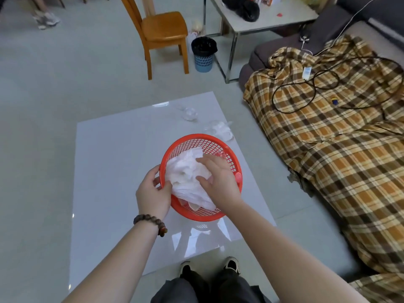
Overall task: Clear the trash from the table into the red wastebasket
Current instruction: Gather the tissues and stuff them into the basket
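Note:
A red mesh wastebasket (192, 142) stands on the glossy white table (113, 162), tilted toward me. Crumpled white paper (188, 171) fills it. My left hand (153, 193) grips the basket's near-left rim. Over the basket, my right hand (218, 178) presses down on the white paper with fingers spread. Two pieces of clear plastic trash lie on the table behind the basket: one crumpled wrapper (189, 113) at the far edge and another (220, 130) just past the basket's right rim.
A sofa with a plaid blanket (338, 138) and black cables runs along the right. Beyond the table stand a wooden chair (161, 33), a small blue bin with a black liner (203, 53) and a second table (262, 20). My feet are below the table's near edge.

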Demonstrator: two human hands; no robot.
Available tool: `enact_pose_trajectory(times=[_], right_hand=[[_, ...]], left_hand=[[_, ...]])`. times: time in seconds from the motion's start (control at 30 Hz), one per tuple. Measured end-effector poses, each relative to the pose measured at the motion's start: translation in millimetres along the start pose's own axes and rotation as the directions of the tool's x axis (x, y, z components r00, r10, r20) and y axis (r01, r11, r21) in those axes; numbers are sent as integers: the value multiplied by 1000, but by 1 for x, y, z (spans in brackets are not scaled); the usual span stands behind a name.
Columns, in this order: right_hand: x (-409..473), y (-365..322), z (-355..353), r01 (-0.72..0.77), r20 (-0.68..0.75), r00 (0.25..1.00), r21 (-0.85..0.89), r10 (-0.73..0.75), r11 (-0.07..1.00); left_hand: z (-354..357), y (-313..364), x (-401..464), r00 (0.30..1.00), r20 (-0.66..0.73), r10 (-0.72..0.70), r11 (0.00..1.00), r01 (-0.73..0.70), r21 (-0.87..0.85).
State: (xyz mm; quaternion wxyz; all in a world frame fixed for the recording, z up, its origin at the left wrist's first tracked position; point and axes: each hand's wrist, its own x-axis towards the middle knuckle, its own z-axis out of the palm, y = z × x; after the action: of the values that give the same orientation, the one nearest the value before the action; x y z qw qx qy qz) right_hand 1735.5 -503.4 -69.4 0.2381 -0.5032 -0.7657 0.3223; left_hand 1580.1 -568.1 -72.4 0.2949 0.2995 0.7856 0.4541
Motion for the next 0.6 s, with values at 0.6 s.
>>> enact_pose_trajectory(times=[0.6], right_hand=[[-47, 163, -112, -545, 63, 787, 538, 614, 643]], left_hand=[[121, 46, -40, 986, 164, 8, 999, -13, 29]])
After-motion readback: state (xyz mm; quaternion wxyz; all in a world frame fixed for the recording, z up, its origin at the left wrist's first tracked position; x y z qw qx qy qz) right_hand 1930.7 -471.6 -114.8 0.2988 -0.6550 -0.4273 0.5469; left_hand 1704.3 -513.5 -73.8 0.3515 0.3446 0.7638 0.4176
